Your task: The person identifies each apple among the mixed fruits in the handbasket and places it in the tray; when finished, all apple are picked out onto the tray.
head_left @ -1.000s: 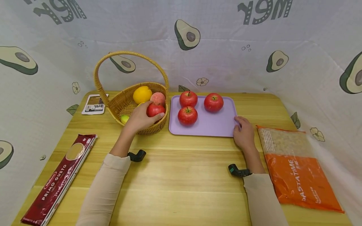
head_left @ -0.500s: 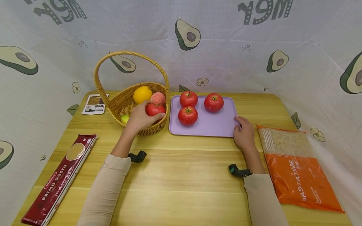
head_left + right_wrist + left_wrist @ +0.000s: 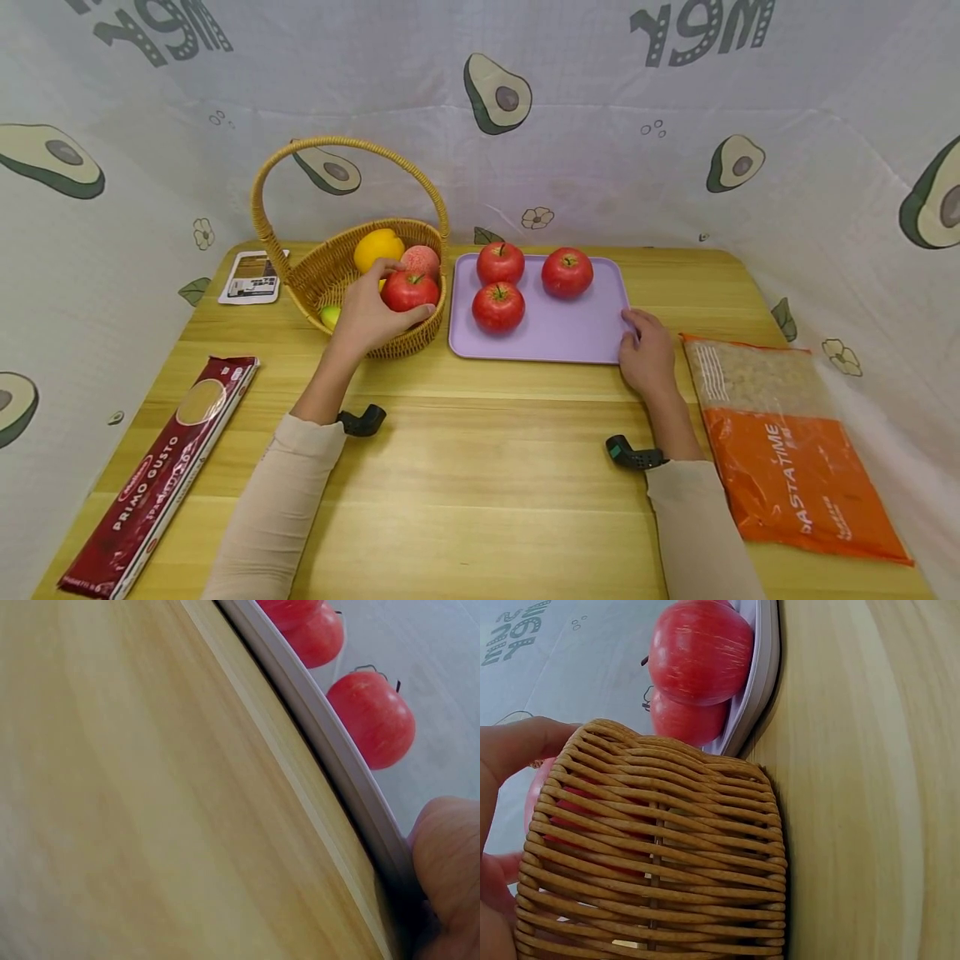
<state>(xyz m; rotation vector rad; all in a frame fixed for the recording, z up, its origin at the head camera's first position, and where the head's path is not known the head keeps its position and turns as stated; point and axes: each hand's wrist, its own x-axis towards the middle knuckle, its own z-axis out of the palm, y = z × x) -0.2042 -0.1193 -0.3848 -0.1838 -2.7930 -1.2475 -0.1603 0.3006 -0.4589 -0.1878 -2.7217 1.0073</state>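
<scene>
My left hand [image 3: 375, 310] reaches over the near rim of a wicker basket [image 3: 327, 265] and grips a red apple [image 3: 411, 291] between thumb and fingers at the basket's right end. In the left wrist view, the woven wall [image 3: 656, 847] hides most of this apple. A yellow fruit [image 3: 378, 248], a pinkish round fruit [image 3: 422, 262] and a green fruit [image 3: 330, 316] lie inside. My right hand [image 3: 647, 350] holds the right edge of a lilac tray [image 3: 577, 329], thumb at the rim. Three red apples sit on the tray, one nearer the front [image 3: 498, 308].
A dark red spaghetti packet [image 3: 161, 475] lies at the left of the wooden table [image 3: 480, 467]. On the right is an orange pasta bag [image 3: 795, 450]. A small printed card [image 3: 251, 277] lies behind the basket's left side. The basket's tall handle [image 3: 348, 143] arches above it.
The apple in my left hand has come up slightly and shows more above the basket's rim, with the fingers moved a little left. My right hand and the tray have stayed put.
</scene>
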